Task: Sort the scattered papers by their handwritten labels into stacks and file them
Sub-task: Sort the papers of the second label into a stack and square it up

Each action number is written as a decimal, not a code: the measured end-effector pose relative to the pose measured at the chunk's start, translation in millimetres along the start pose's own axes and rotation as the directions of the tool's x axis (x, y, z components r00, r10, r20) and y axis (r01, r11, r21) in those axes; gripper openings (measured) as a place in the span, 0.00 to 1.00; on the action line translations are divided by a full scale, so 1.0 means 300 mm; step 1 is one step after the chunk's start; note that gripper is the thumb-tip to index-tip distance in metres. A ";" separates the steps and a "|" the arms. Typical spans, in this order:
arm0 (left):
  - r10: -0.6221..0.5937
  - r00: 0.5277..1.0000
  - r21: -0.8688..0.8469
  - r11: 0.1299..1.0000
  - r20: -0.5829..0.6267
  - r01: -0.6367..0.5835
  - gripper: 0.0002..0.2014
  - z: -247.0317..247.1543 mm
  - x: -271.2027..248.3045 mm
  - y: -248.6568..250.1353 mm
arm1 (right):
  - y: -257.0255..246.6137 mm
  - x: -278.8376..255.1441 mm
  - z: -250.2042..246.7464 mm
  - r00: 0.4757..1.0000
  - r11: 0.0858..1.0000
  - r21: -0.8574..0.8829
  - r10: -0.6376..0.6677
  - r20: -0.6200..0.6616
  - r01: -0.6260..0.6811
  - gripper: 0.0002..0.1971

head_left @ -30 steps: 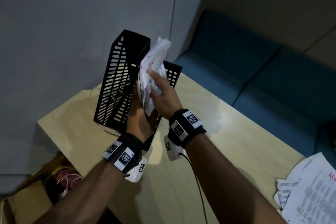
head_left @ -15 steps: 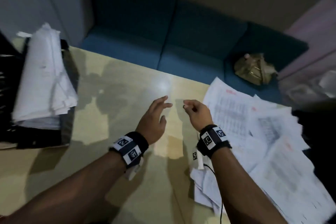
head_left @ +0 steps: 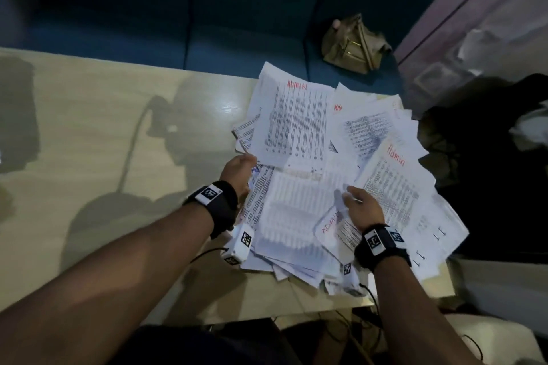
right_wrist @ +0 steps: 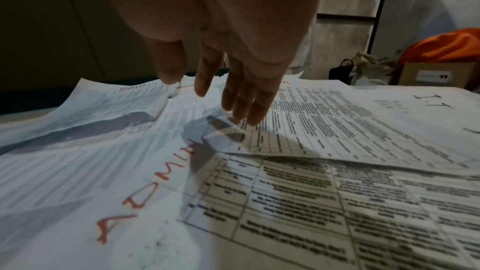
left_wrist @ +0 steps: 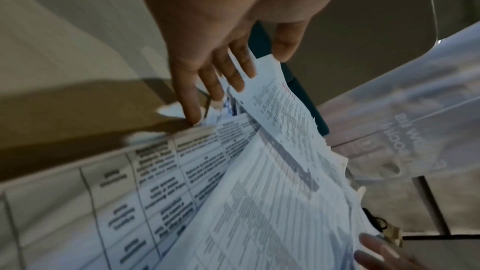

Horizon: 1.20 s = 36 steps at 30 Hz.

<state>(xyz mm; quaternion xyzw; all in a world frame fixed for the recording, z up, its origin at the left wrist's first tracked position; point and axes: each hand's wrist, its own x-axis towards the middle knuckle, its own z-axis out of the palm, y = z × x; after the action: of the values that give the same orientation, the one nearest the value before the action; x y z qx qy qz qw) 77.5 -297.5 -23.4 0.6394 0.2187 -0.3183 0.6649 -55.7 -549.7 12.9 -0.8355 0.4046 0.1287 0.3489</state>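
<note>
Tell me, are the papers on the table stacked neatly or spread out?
Spread out. The papers lie fanned and overlapping at odd angles on the table, red Admin labels facing different ways.

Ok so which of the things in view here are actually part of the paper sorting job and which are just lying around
Part of the job:
- pile of papers on the table
- sheet marked ADMIN
- sheet marked I.T
- left hand and right hand, both at the pile

Just lying about:
- tan bag on the blue sofa
- cardboard box
- orange cloth
</note>
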 end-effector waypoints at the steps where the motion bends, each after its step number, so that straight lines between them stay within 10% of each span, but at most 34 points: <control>1: 0.034 0.998 0.090 0.996 -0.059 -0.028 0.09 0.020 0.004 -0.009 | 0.006 0.004 0.006 0.999 1.000 0.012 -0.006 0.044 0.006 0.21; 3: 0.115 0.989 0.312 0.947 -0.097 -0.079 0.09 0.055 0.007 -0.026 | 0.017 0.014 0.028 0.991 0.999 0.006 -0.039 0.126 0.038 0.23; 9: 0.247 0.968 0.746 0.652 -0.037 -0.138 0.49 0.177 -0.015 -0.090 | 0.017 0.050 0.031 0.977 0.997 -0.015 -0.070 0.204 0.074 0.25; 15: 0.285 0.945 0.616 0.777 -0.157 -0.132 0.43 0.220 -0.026 -0.115 | 0.014 0.053 0.026 0.910 0.946 -0.140 -0.231 0.345 0.293 0.20; 19: 0.305 0.949 0.668 0.724 -0.087 -0.171 0.50 0.163 -0.005 -0.126 | 0.037 0.136 -0.019 0.983 0.979 0.106 -0.180 0.025 0.176 0.16; 22: 0.317 0.946 0.644 0.737 -0.064 -0.203 0.50 0.118 0.008 -0.132 | 0.096 0.192 -0.051 0.947 0.998 -0.032 0.035 -0.320 -0.047 0.26; 26: 0.464 0.885 0.858 0.463 -0.023 -0.221 0.44 0.109 -0.018 -0.120 | 0.166 0.211 -0.057 0.958 0.974 -0.056 0.204 -0.199 -0.219 0.42; 30: 0.591 0.693 0.786 0.151 0.414 -0.599 0.30 0.156 -0.045 -0.118 | 0.190 0.201 -0.027 0.987 1.000 0.018 0.010 -0.159 -0.007 0.45; 36: 0.187 0.876 0.765 0.429 0.444 -0.479 0.42 0.291 -0.071 -0.163 | 0.218 0.182 -0.048 0.947 0.965 -0.131 0.190 -0.259 -0.229 0.49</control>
<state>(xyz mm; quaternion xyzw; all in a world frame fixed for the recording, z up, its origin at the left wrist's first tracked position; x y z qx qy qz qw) 18.1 -379.8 -35.8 0.8584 -0.2016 -0.3343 0.3328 -71.9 -619.6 -35.0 -0.8222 0.5196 0.0934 0.2129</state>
